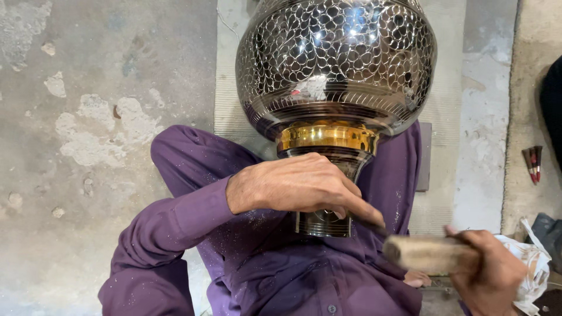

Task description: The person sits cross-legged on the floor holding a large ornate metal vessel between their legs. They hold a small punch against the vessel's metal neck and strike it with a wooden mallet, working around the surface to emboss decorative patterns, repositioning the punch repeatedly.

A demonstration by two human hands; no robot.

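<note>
Vase [336, 64] neck under left hand [295, 184], fingers curled round; right hand [489, 269] fingers grip wooden handle [427, 253].

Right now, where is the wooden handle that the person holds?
In the head view, the wooden handle is at the lower right, gripped in the right hand, just right of the left hand resting on the narrow base of the engraved metal vessel.

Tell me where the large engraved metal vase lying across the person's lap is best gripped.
Probably at the narrow neck below the gold band, coming from above, as the left hand does. The large engraved metal vase has a round, polished belly too wide and slick to grasp, while the neck tapers enough for fingers to wrap.
</note>
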